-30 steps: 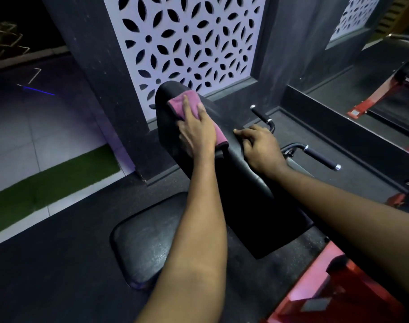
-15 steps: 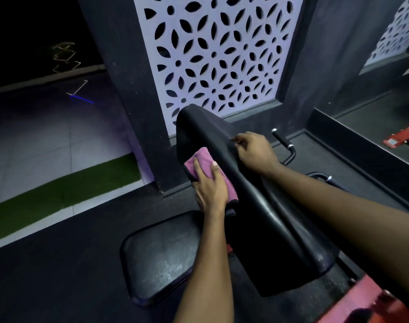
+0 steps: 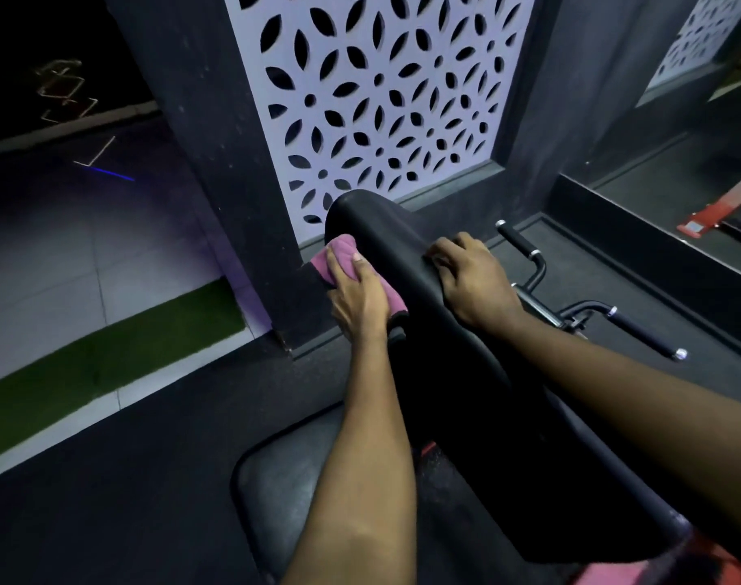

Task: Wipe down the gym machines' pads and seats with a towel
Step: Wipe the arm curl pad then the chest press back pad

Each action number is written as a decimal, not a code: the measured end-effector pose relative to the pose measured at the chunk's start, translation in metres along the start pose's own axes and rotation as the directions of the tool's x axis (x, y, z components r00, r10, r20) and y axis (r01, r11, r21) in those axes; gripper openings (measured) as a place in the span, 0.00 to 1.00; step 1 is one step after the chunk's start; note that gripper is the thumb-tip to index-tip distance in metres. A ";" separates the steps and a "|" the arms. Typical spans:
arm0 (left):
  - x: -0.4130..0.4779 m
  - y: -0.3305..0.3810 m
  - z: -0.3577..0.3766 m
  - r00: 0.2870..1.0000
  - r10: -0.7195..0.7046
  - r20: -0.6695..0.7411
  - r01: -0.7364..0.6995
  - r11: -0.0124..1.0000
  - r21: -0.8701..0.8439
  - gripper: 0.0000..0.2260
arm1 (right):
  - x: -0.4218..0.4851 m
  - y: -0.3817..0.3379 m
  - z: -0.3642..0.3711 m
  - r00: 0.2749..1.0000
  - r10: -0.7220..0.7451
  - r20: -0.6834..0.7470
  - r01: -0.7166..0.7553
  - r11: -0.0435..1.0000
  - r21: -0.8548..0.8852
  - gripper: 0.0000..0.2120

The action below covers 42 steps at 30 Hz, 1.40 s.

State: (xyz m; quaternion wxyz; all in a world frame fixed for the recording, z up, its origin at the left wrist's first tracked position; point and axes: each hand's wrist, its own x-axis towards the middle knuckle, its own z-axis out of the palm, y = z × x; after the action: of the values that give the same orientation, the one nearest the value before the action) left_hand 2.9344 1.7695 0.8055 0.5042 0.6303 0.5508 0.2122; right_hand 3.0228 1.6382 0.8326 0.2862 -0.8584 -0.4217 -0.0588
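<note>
The pink towel (image 3: 347, 266) lay folded against the left side of the black back pad (image 3: 444, 356), just below its rounded top edge. The left hand (image 3: 358, 301) covered it with fingers stretched nearly straight. It pressed the cloth flat onto the vinyl rather than grasping it, which probably spread the pressure and kept the whole fold rubbing the surface.

The right hand (image 3: 472, 282) sat on the pad's upper face towards its right edge. Its fingers were bent and clamped onto the padding, most likely to steady the tilted pad against the sideways push of the wiping. The thumb was hidden, so how far round the grip reached could not be told.

Below the pad's lower end lay the seat (image 3: 284, 479), its surface dull and speckled and apparently yet to be wiped. Two black handles (image 3: 525, 251) stuck out past the pad's right side, clear of both hands. Behind the top edge stood a white cut-out panel (image 3: 381, 99) in a dark wall.
</note>
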 end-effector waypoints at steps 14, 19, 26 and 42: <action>0.020 0.059 -0.001 0.990 0.139 -0.019 -0.134 0.979 0.153 0.27 | 0.001 -0.003 0.001 0.997 0.079 0.018 -0.079 0.997 -0.027 0.15; -0.037 0.020 0.007 0.984 0.180 0.012 -0.179 0.970 0.165 0.28 | 0.000 -0.003 0.001 0.997 0.080 0.009 -0.080 0.996 -0.036 0.16; -0.025 0.022 0.010 0.987 0.158 -0.007 -0.155 0.975 0.157 0.27 | -0.002 -0.004 0.002 0.998 0.056 0.020 -0.054 0.994 -0.092 0.14; -0.011 -0.048 0.018 0.997 0.078 -0.018 -0.080 0.990 -0.116 0.27 | 0.001 -0.003 0.004 0.999 0.053 0.006 -0.053 0.994 -0.092 0.12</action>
State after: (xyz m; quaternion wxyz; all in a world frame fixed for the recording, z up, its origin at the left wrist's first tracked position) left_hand 2.9226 1.7470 0.7598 0.5276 0.6199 0.5154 0.2678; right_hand 3.0203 1.6425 0.8308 0.2459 -0.8818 -0.3968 -0.0669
